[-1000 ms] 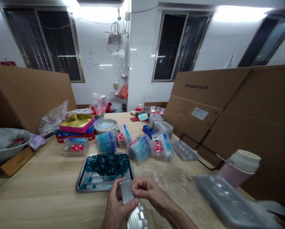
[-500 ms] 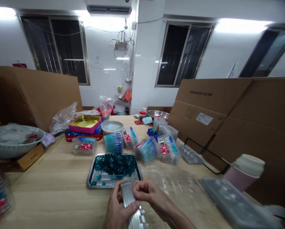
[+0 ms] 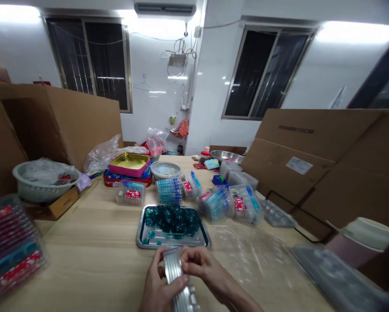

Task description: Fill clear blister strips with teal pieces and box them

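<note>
My left hand [image 3: 160, 279] is closed round a narrow stack of clear plastic trays [image 3: 174, 271], its thumb lying across the ridged edges. The stack stands tilted, its far end near the metal tray. My right hand [image 3: 204, 269] pinches at the upper right edge of the same stack with curled fingers; its fingertips are partly hidden. Just beyond both hands, a shallow metal tray [image 3: 140, 236] holds a heap of dark teal translucent pieces [image 3: 174, 220].
Behind the metal tray stand filled clear packs [image 3: 168, 190] and a blue tape dispenser [image 3: 220, 180]. More filled packs [image 3: 12, 242] are at left. Clear plastic trays [image 3: 331, 273], a pink cup [image 3: 357, 247] and a large cardboard box [image 3: 337, 143] line the right. A basket [image 3: 44, 186] sits at left.
My view has turned left, so the table and its things appear farther right. Both hands stay on the plastic stack with almost the same grip.
</note>
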A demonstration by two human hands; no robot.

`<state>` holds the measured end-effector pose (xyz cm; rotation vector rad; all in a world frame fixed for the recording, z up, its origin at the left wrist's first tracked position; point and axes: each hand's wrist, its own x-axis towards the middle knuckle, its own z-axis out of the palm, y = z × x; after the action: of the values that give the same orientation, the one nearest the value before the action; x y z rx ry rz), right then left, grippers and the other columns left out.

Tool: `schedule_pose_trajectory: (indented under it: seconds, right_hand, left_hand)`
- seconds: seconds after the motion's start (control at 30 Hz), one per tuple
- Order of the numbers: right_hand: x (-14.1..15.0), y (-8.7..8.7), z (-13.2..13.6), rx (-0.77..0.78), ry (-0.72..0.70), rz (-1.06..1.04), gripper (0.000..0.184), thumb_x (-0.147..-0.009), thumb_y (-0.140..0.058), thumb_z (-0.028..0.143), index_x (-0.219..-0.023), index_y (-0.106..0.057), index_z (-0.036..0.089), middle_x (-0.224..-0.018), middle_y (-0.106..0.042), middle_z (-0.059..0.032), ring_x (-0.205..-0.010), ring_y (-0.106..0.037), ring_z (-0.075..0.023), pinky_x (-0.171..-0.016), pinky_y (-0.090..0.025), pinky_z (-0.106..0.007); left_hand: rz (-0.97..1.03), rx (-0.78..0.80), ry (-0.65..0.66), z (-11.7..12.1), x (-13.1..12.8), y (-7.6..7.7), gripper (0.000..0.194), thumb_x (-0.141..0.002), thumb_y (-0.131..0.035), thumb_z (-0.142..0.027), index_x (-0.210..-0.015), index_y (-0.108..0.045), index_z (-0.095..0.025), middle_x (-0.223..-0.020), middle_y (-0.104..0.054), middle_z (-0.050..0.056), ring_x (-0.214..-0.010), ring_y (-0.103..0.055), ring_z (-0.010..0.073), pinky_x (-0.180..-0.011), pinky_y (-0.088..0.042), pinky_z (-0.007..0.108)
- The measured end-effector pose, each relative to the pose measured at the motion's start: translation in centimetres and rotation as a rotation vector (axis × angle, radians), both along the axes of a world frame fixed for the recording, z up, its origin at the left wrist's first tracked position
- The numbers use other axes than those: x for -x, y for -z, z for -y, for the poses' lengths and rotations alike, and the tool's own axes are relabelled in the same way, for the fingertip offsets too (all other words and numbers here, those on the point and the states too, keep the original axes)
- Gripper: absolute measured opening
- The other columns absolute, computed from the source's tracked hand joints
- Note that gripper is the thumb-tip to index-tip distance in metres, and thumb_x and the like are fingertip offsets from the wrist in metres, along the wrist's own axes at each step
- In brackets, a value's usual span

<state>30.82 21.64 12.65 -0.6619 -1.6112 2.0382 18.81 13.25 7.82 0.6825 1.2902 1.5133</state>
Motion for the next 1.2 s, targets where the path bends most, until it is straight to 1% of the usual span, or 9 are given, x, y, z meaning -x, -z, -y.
schedule_pose_trajectory:
  seconds: [0.13, 0.23, 0.4, 0.5, 0.57, 0.63, 0.73, 0.83, 1.2]
  right_hand:
    - [1.4, 0.8, 0.6, 0.026, -0.012, -0.016, 0.02, -0.062, -0.071, 0.029, -0.062, -0.06, 0.013, -0.061, -0.051, 0.0018, -0.06, -0.042, -0.0102, -0.06, -0.029, -0.023]
    - [1.6, 0.6, 0.4, -0.004, 0.004, 0.018, 0.018, -0.063, -0.068, 0.029, -0.06, -0.058, 0.014, -0.06, -0.049, 0.0022, -0.06, -0.041, -0.0107, -0.06, -0.03, -0.023]
    - [0.8, -0.2, -1.1, -0.189, 0.029, 0.31, 0.015, -0.064, -0.06, 0.027, -0.057, -0.053, 0.016, -0.056, -0.043, 0.0041, -0.056, -0.035, -0.0106, -0.055, -0.026, -0.024]
    - [1.6, 0.4, -1.3, -0.359, 0.059, 0.479, 0.019, -0.064, -0.062, 0.029, -0.054, -0.051, 0.017, -0.054, -0.042, 0.0039, -0.056, -0.037, -0.0114, -0.054, -0.026, -0.025]
    - [3.0, 1.1, -0.7, -0.416, 0.053, 0.455, 0.022, -0.064, -0.065, 0.032, -0.055, -0.054, 0.016, -0.056, -0.046, 0.0022, -0.059, -0.041, -0.013, -0.057, -0.028, -0.026]
    - [4.7, 1.7, 0.3, -0.333, -0.006, 0.326, 0.025, -0.065, -0.068, 0.036, -0.059, -0.058, 0.014, -0.06, -0.05, 0.0011, -0.061, -0.043, -0.0134, -0.059, -0.03, -0.026]
    - [7.1, 2.2, 1.7, -0.07, -0.098, 0.12, 0.03, -0.064, -0.072, 0.041, -0.066, -0.063, 0.013, -0.064, -0.052, 0.0009, -0.063, -0.045, -0.012, -0.061, -0.031, -0.025]
    - [8.5, 2.3, 2.5, 0.094, -0.119, 0.042, 0.031, -0.059, -0.077, 0.038, -0.067, -0.063, 0.012, -0.062, -0.052, 0.0021, -0.059, -0.044, -0.0098, -0.059, -0.029, -0.023]
    - [9.5, 2.3, 3.1, 0.12, -0.155, 0.001, 0.03, -0.062, -0.075, 0.039, -0.064, -0.06, 0.013, -0.059, -0.051, 0.003, -0.056, -0.041, -0.0087, -0.055, -0.028, -0.022]
  left_hand:
    - [0.013, 0.006, -0.001, 1.4, 1.8, 0.0, 0.073, -0.053, -0.078, -0.039, -0.116, -0.047, -0.017, -0.093, -0.068, 0.01, -0.083, -0.064, 0.0254, -0.072, -0.051, 0.03]
    - [-0.041, 0.027, -0.036, 2.6, 3.7, 0.2, 0.071, -0.054, -0.077, -0.041, -0.115, -0.049, -0.017, -0.091, -0.068, 0.009, -0.079, -0.064, 0.0248, -0.068, -0.051, 0.03]
    - [-0.194, 0.18, -0.119, 4.4, 6.7, 0.6, 0.076, -0.055, -0.076, -0.041, -0.121, -0.046, -0.019, -0.081, -0.065, 0.004, -0.067, -0.063, 0.0205, -0.061, -0.05, 0.028]
    - [-0.239, 0.221, -0.141, 4.9, 7.6, 0.7, 0.077, -0.055, -0.076, -0.04, -0.122, -0.045, -0.019, -0.078, -0.064, 0.003, -0.065, -0.062, 0.0195, -0.06, -0.05, 0.027]
    - [-0.224, 0.223, -0.132, 5.0, 7.8, 0.7, 0.077, -0.055, -0.075, -0.041, -0.122, -0.044, -0.019, -0.078, -0.063, 0.003, -0.065, -0.062, 0.0194, -0.06, -0.05, 0.027]
    - [-0.204, 0.221, -0.116, 4.9, 7.8, 0.7, 0.077, -0.056, -0.075, -0.042, -0.123, -0.043, -0.02, -0.079, -0.063, 0.003, -0.065, -0.062, 0.0193, -0.059, -0.05, 0.027]
    - [-0.191, 0.207, -0.109, 4.9, 7.8, 0.9, 0.079, -0.055, -0.075, -0.042, -0.123, -0.043, -0.02, -0.083, -0.064, 0.004, -0.067, -0.063, 0.0197, -0.059, -0.05, 0.026]
    - [-0.172, 0.195, -0.107, 4.9, 8.0, 1.3, 0.081, -0.054, -0.076, -0.042, -0.123, -0.042, -0.02, -0.086, -0.065, 0.005, -0.069, -0.063, 0.0203, -0.059, -0.05, 0.026]
    - [-0.119, 0.182, -0.094, 5.2, 8.5, 1.6, 0.081, -0.053, -0.077, -0.04, -0.123, -0.042, -0.019, -0.085, -0.066, 0.005, -0.069, -0.064, 0.0204, -0.06, -0.05, 0.027]
